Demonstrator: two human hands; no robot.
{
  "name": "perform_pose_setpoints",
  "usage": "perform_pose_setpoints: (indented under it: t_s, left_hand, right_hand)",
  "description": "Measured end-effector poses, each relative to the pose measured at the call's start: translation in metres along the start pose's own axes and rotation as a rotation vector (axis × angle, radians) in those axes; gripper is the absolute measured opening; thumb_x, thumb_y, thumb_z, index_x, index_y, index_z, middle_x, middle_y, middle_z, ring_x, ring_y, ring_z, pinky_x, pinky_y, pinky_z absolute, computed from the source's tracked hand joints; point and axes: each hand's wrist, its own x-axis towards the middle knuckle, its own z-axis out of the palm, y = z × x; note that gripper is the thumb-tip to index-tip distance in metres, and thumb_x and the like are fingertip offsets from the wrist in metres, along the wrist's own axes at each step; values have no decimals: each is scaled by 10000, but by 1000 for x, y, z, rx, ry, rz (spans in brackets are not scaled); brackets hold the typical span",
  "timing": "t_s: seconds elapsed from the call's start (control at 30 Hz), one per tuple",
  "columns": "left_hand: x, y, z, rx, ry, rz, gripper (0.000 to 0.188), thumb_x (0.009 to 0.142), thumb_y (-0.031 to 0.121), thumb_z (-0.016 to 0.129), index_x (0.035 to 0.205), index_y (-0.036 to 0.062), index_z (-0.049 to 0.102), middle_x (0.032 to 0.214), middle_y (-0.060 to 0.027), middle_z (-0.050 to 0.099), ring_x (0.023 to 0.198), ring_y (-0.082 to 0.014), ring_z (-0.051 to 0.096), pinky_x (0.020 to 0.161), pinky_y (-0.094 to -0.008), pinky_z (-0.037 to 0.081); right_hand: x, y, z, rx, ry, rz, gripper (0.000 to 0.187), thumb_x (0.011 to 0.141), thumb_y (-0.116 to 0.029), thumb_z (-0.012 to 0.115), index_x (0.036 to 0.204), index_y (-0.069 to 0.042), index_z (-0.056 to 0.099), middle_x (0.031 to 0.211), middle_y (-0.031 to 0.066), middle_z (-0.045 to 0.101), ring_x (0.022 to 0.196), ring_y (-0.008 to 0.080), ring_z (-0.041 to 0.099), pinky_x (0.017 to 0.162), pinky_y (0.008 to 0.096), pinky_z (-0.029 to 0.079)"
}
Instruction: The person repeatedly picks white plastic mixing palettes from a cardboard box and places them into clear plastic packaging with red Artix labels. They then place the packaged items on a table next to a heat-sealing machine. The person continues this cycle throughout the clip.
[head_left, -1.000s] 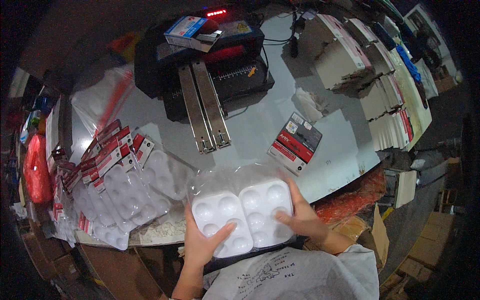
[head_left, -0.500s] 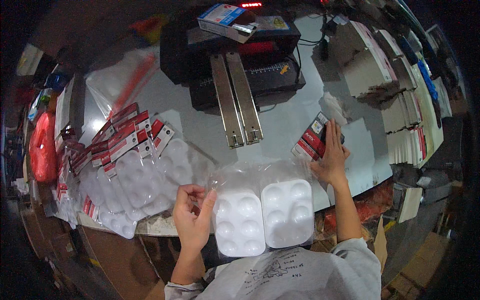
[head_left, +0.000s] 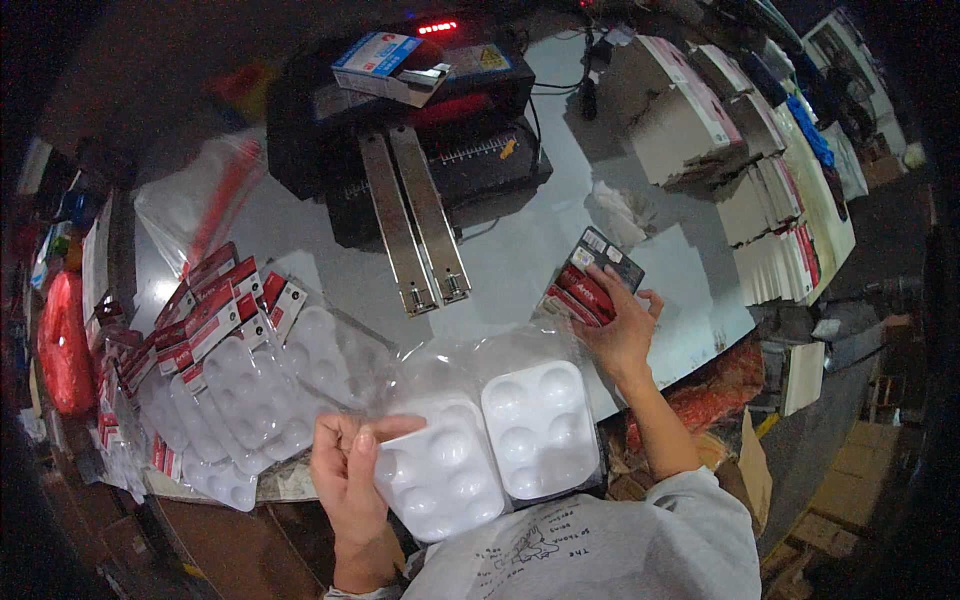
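Note:
Two white paint palettes with round wells lie side by side in clear plastic bags at the near table edge, a left palette (head_left: pixel 447 470) and a right palette (head_left: pixel 540 430). My left hand (head_left: pixel 348 470) pinches the left bag's side, its index finger stretched over the palette's upper corner. My right hand (head_left: pixel 622 335) is closed over a small stack of red and black header cards (head_left: pixel 585 300), fingertips on the top card. How many cards it grips is hidden.
Several bagged palettes with red header cards (head_left: pixel 225 370) are heaped at left. A black machine with two metal rails (head_left: pixel 412 220) stands at the back, a small blue-and-white box (head_left: pixel 385 65) on top. Tall stacks of cards (head_left: pixel 690 120) line the right side.
My right hand has shifted from the cards' right edge onto their face. The left palette has tilted and moved apart from the right one at the bottom. The whole view has turned slightly.

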Motion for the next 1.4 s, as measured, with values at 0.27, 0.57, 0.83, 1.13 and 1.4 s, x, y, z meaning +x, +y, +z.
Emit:
perform_pose_setpoints:
  t_s: [0.27,0.57,0.83,1.13,1.4]
  left_hand:
    - [8,7,21,1,-193,-278,291,889,83,511,1112,-105,520,1029,-202,624,958,-239,613,804,-284,475]
    - [1,1,28,305,-162,-88,176,909,115,516,970,-15,618,780,-11,626,697,-37,506,626,-190,416]
    - [2,-12,25,414,-125,44,139,883,120,563,879,5,641,569,13,525,514,-24,379,451,-205,309]
    - [0,-10,27,485,27,231,161,887,119,554,874,-21,633,626,17,544,559,-33,418,501,-190,335]
    - [9,-25,21,207,121,131,202,910,128,521,885,-46,620,748,17,580,646,-29,430,572,-167,335]
  right_hand:
    - [37,-65,-127,1068,-280,217,303,781,-139,658,1050,-13,599,853,23,650,759,110,599,665,278,484]
    - [46,-118,-100,871,-655,-129,234,783,-172,682,891,28,628,752,67,630,662,84,554,611,229,451]
    - [44,-120,-97,869,-557,-328,220,752,-152,708,865,21,632,708,88,631,599,115,564,562,236,446]
    - [55,-105,-98,797,-472,-330,229,743,-160,707,891,6,648,711,75,636,588,116,562,581,242,436]
    - [38,-84,-91,1163,-1056,118,209,859,-145,591,864,54,653,733,81,647,600,104,625,495,201,445]
